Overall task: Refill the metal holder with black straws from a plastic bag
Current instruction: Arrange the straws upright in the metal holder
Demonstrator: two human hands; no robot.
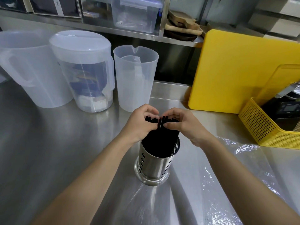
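Note:
A perforated metal holder point(154, 166) stands upright on the steel counter in the middle of the view. A thick bundle of black straws point(160, 140) stands in it, tops sticking out above the rim. My left hand point(139, 122) and my right hand point(183, 124) wrap around the tops of the straws from either side, fingertips meeting over the middle. A clear plastic bag point(227, 184) lies flat and crumpled on the counter under and to the right of the holder; no straws show inside it.
Three translucent plastic pitchers point(136, 78) stand behind the holder to the left. A yellow cutting board point(235, 70) leans at the back right, beside a yellow perforated basket point(263, 127). A steel shelf point(113, 30) with plastic containers runs above.

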